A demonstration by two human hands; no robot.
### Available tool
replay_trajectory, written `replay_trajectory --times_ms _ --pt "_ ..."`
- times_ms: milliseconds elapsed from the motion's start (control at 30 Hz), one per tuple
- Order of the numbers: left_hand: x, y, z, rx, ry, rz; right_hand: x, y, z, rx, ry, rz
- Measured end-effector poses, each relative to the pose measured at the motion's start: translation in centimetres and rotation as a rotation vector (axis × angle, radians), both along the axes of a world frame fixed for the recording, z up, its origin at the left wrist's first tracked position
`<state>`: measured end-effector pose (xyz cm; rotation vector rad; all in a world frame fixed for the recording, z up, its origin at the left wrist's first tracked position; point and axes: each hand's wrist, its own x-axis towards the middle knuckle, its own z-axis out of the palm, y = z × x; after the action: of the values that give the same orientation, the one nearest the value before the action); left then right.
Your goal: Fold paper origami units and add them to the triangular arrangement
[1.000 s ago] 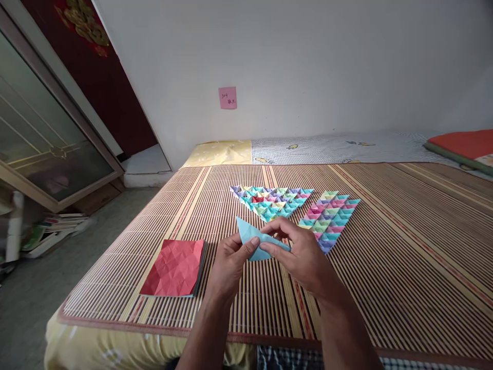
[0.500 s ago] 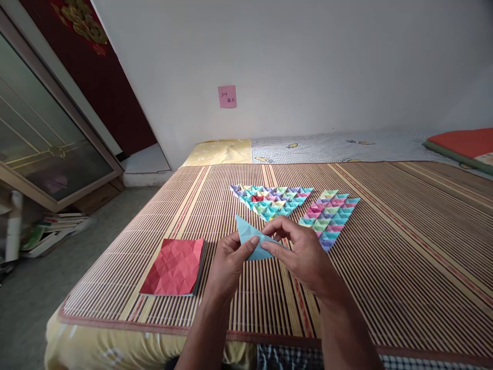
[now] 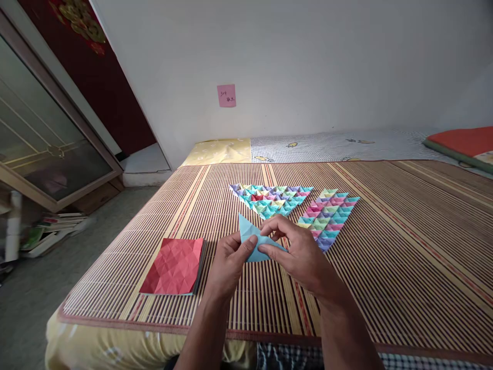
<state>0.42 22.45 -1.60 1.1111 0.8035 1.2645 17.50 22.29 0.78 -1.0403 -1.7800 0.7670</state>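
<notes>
A light blue sheet of origami paper [image 3: 248, 232], folded to a pointed shape, is held up between both hands above the mat. My left hand [image 3: 231, 254] pinches its left side, thumb on the front and fingers behind. On the right part of the paper, my right hand [image 3: 295, 246] grips with thumb and bent fingers, partly hiding that side. Behind the hands lies a triangular group of folded multicoloured paper pieces [image 3: 269, 198]. A slanted block of similar pieces [image 3: 329, 216] lies to its right, partly covered by my right hand.
A stack of creased paper with a red sheet [image 3: 175, 266] on top lies at the left on the striped bamboo mat [image 3: 400, 267]. The mat covers a bed against a white wall with a pink note [image 3: 226, 96]. A folded red cloth [image 3: 462, 144] lies far right.
The blue paper has tilted slightly and its upper tip has shifted a little to the right. My right thumb has slid a little to the left across it. Both hands keep their hold.
</notes>
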Motion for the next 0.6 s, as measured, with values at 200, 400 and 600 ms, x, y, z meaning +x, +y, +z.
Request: replay_trajectory --times_ms 200,400,600 --pt "0.03 -0.05 0.1 0.011 0.035 -0.004 -0.08 -0.02 -0.02 -0.024 0.007 0.027" --pt "0.06 0.0 -0.07 -0.027 0.018 0.021 0.06 0.15 -0.04 0.013 -0.016 0.063" --pt "0.0 -0.02 0.16 -0.051 -0.043 0.08 0.18 0.11 0.18 0.0 0.038 0.037"
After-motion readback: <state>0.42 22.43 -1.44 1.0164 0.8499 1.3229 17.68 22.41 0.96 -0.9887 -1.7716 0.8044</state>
